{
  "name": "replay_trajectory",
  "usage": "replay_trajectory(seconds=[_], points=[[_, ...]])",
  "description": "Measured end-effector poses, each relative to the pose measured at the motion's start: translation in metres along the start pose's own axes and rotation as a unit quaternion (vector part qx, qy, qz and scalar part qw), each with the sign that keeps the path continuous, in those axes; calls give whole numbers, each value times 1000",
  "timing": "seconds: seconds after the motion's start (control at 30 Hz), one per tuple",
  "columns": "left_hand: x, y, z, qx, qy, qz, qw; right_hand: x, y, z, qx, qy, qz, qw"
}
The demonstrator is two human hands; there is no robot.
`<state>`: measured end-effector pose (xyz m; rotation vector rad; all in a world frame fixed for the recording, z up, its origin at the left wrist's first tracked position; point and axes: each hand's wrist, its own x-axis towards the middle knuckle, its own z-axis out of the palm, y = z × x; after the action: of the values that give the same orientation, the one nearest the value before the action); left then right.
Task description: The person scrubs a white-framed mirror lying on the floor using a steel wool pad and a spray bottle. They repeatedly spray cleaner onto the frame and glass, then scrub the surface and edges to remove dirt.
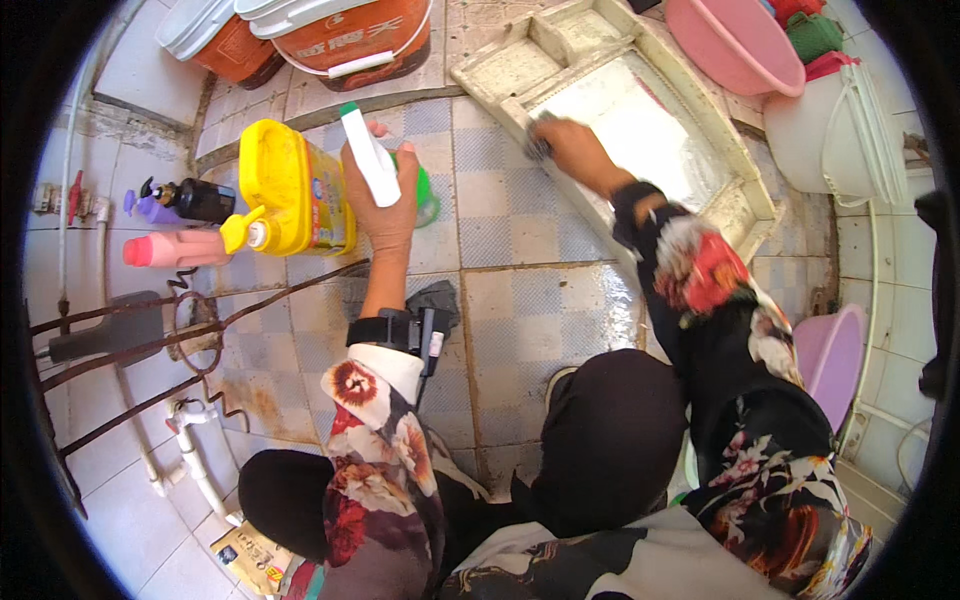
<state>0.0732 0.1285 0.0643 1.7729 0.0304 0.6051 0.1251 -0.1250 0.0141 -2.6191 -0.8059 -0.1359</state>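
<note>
My left hand (385,195) is closed around a green spray bottle (426,196) with a white trigger head (373,161), just right of a large yellow jug (279,187) on the tiled floor. My right hand (574,150) grips a dark grey scouring pad (538,139), partly covered by the fingers, against the near left edge of a dirty cream-coloured plastic frame (517,120). The frame has small compartments at its ends and a shiny, bright panel (652,135) inside. Its far end rests by the raised tiled step.
Orange-red buckets (352,45) stand beyond the step. A pink basin (739,45) and white bucket (832,135) stand right, a purple basin (832,360) nearer. Left are a pink bottle (176,249), a black pump bottle (202,199), rusty metal bars (142,341) and white pipes (196,465).
</note>
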Motion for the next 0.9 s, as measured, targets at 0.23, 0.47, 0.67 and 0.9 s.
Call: replay_trajectory(seconds=[0.23,0.47,0.67,0.9], points=[[-2,-10,3,1,25,58,998,-193,-29,-57,1,-88,94,992],[-1,-11,3,-42,21,22,999,-10,-15,-4,4,38,48,998],[-1,-11,3,-12,38,66,997,-83,-21,-26,20,-10,92,996],[-2,-12,3,-21,28,38,999,-160,-29,-51,15,-50,108,993]])
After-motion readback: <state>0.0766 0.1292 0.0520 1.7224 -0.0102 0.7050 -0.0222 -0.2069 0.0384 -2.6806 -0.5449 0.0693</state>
